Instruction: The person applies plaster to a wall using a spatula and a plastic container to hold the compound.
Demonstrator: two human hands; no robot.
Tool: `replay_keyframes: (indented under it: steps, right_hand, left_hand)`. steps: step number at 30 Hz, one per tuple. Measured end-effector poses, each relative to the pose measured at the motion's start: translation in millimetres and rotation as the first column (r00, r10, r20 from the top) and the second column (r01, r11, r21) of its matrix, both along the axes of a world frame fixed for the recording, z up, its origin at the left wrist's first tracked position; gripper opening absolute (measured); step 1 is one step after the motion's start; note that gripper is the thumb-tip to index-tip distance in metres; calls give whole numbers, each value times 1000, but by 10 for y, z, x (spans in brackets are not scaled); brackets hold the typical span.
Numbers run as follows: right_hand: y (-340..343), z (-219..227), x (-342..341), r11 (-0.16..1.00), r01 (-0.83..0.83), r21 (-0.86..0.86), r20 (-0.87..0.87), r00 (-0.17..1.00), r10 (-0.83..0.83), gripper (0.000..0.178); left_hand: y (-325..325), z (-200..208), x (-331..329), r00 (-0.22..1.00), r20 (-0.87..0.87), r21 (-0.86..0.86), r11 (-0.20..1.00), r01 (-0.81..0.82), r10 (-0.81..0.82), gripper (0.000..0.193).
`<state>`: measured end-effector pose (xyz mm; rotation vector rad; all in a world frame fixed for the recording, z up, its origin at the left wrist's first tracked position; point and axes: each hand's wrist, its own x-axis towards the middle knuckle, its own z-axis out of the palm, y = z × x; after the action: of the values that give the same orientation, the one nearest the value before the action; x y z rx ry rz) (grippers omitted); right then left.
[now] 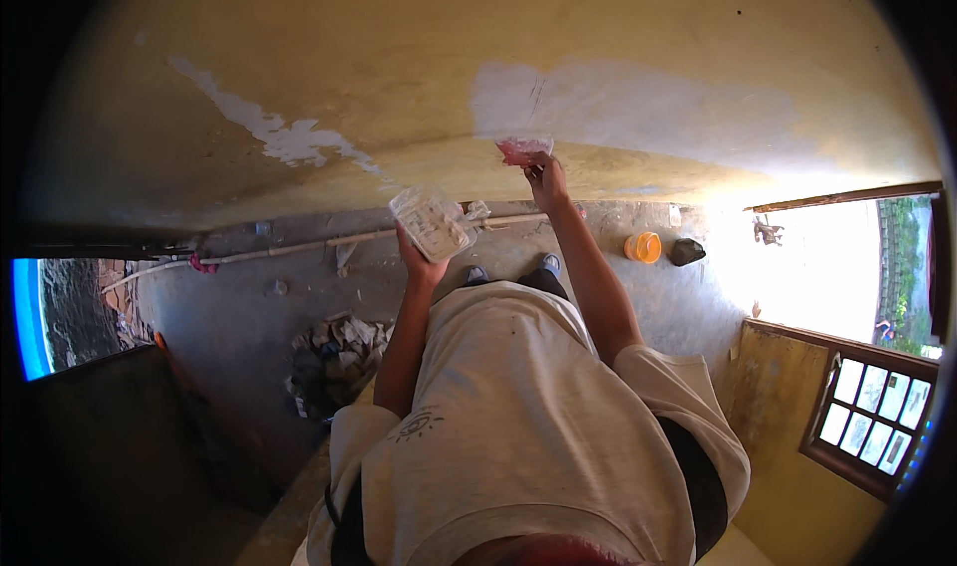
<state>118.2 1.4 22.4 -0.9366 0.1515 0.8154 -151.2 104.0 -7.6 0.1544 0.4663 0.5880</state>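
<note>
My left hand [423,265] grips a shallow, see-through plastic container [431,223] smeared with a whitish paste. In my right hand [546,184], the fingers pinch a flat red scraper [522,151] with whitish paste on it. The scraper is up at the yellow wall [399,58], by the lower edge of a broad pale patch [628,100]; whether its blade touches the wall I cannot tell. Farther left on the wall runs a jagged white patch [279,136].
A long pole [329,242] lies along the wall's foot. An orange bucket [643,247] and a dark bag [688,252] stand to the right, near a bright doorway [817,257]. A heap of crumpled scraps [339,357] lies at left. A paned window [877,414] is at lower right.
</note>
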Motion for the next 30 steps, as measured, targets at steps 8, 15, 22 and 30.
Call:
replay_keyframes:
  steps: [8, 15, 22, 30]
  right_hand:
    - [196, 1606, -120, 983, -140, 115, 336, 937, 94, 30]
    - [161, 2155, -144, 965, 5, 263, 325, 941, -94, 11]
    - [233, 1543, -461, 976, -54, 209, 141, 990, 24, 10]
    - [814, 1094, -441, 960, -223, 172, 160, 967, 196, 25]
  left_hand:
    - [91, -339, -26, 989, 130, -48, 996, 78, -71, 71]
    - [-12, -98, 15, 991, 109, -48, 996, 79, -74, 74]
    - [-72, 31, -70, 997, 64, -22, 999, -31, 32, 73]
    - [-46, -68, -126, 998, -11, -68, 996, -57, 56, 63]
